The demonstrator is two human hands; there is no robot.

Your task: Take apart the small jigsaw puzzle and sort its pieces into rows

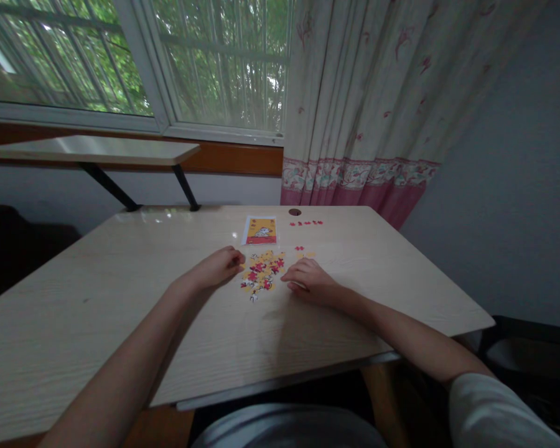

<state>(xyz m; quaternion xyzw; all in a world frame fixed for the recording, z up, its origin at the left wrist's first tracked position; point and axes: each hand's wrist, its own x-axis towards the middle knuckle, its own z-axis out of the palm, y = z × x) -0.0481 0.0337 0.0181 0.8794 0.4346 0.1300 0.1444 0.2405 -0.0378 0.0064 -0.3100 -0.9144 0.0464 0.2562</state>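
Observation:
A loose pile of jigsaw puzzle pieces (261, 269) in yellow, red and white lies on the table between my two hands. My left hand (220, 265) is at the pile's left edge, with its fingers curled in toward the thumb. A spot of yellow shows by those fingertips, but whether they hold it is too small to tell. My right hand (310, 283) rests low at the pile's right side, fingers apart and slightly bent, with no piece visible in it. Just behind it are a few yellow pieces (310, 254) and a red piece (299, 248).
A picture card (261, 231) with a yellow and red print lies behind the pile. To its right, several red pieces (307, 223) form a row near a round cable hole (295, 212). A raised shelf (121, 149) stands at the table's back left, and a curtain (354, 124) hangs behind.

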